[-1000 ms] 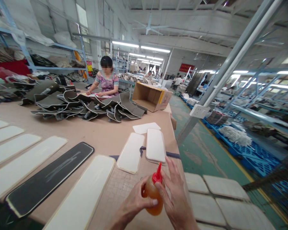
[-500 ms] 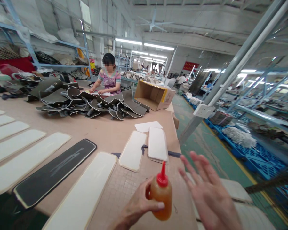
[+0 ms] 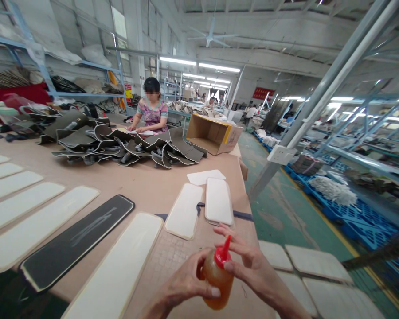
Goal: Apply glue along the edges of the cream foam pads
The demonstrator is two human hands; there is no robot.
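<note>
Amber liquid fills a clear bottle [image 3: 219, 285] with a red pointed cap [image 3: 223, 252], held above the table's front part. My left hand [image 3: 189, 279] is wrapped round the bottle's body. The fingers and thumb of my right hand [image 3: 249, 261] are at the red cap, thumb against its near side, fingers behind the nozzle. A long white panel [image 3: 116, 266] lies left of my hands, beside a dark panel [image 3: 80, 239] with a pale smear. Beyond the bottle are a white panel with a tan edge [image 3: 185, 210] and a stack of white pieces [image 3: 218, 199].
More white panels [image 3: 43, 221] line the table's left side. Grey-brown pieces [image 3: 126, 146] are heaped at the back, beside an open cardboard box [image 3: 209, 133]. A person [image 3: 152, 108] works behind the heap. Pale panels [image 3: 319, 263] lie at lower right, and a slanted metal post [image 3: 312, 106] rises at right.
My right hand has moved left from beside the bottle onto its red cap. The bottle, in my left hand, has shifted slightly left and down and is now a little tilted.
</note>
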